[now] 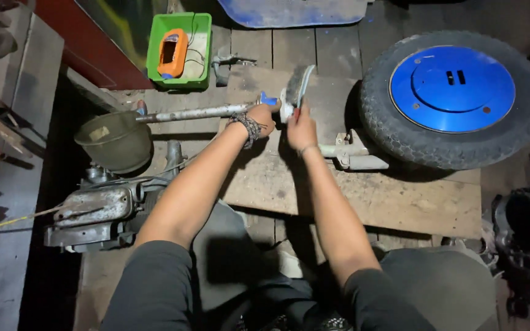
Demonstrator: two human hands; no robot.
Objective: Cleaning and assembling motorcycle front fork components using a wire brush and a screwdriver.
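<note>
Dark-clad knees are seen at the bottom edge, with two bare forearms stretched over a wooden board (400, 202) laid on the plank floor. A grey metal tube (194, 113) is gripped at its near end by the left hand (262, 116), fingers closed around it. Just to its right, the right hand (300, 127) is closed on a wire brush (295, 86), held against the tube's end. A blue-hubbed wheel (452, 98) is seen to the right, a green tray (179, 43) beyond.
</note>
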